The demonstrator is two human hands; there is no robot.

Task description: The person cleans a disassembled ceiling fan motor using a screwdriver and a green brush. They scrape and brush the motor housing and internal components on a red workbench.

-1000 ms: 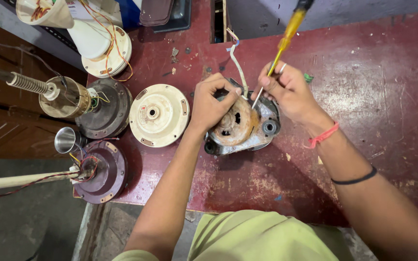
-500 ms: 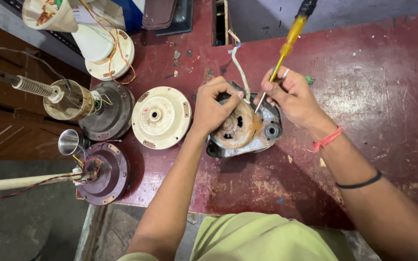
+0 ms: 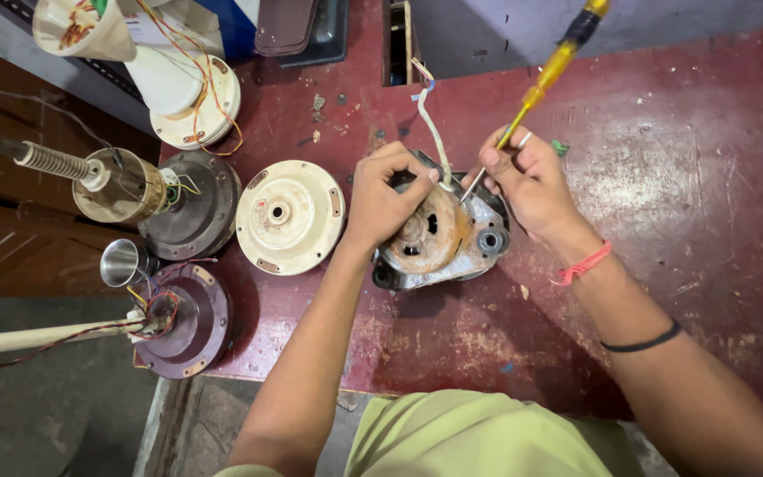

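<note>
At the far left of the frame a pale pole lies level, its end at a dark maroon motor housing that sits on the lower left corner of the tabletop, with red and yellow wires trailing along it. Just above that stands a small shiny metal cup. Higher up, a threaded rod runs into a brass-coloured cylinder resting on a dark grey round housing. In the upper left corner a cream cone-shaped part leans over a white round base with orange wires looped round it.

Left of centre a cream round motor cover lies flat on the red tabletop, just beside the left hand. That hand rests on top of the rusty motor in the middle of the frame, its fingers curled and pinched on the white wire that rises from the motor toward the top of the frame.

The right hand sits just right of the motor, its fingers closed round the metal shaft of a yellow-handled screwdriver; the tip points down to the motor's upper edge, the handle slants toward the upper right. A red thread band circles the right wrist and a black band the forearm further down. A light green shirt fills the bottom centre.
</note>
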